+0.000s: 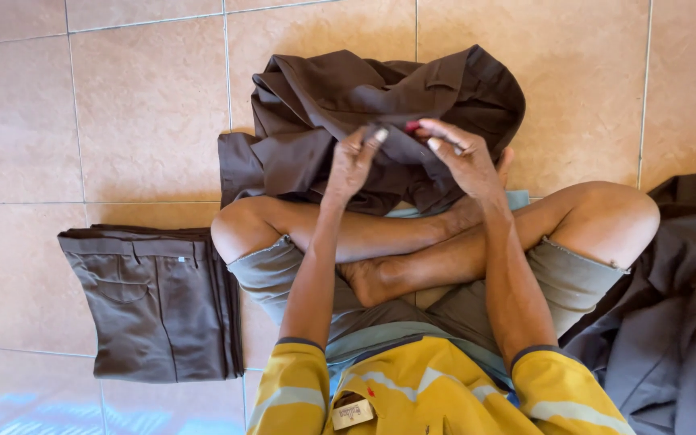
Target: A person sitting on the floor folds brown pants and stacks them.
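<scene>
Brown cloth, a crumpled dark garment (380,113), is heaped on the tiled floor (122,105) just beyond the crossed legs of the seated person, and its near edge is lifted toward the body. That edge is pinched by the left hand (354,161), whose fingers are closed on a fold of the fabric, with something small and pale seen at the fingertips that cannot be identified. The right hand (465,157) is closed too, with thumb and fingers brought together on the same raised edge just beside the left; a small reddish spot is visible between the two hands, too small to be told. Both hands are held close together above the ankles, so fine work on one spot of the cloth is judged to be in hand, perhaps on a seam or a fastening, rather than folding. A neatly folded pair of brown trousers (159,302) is laid flat on the floor to the person's left, well apart from the hands. More dark grey cloth (678,322) is piled at the person's right. For the next move, a steady grip by one hand is called for while the other is shifted along the edge, with the fabric kept taut between them.
</scene>
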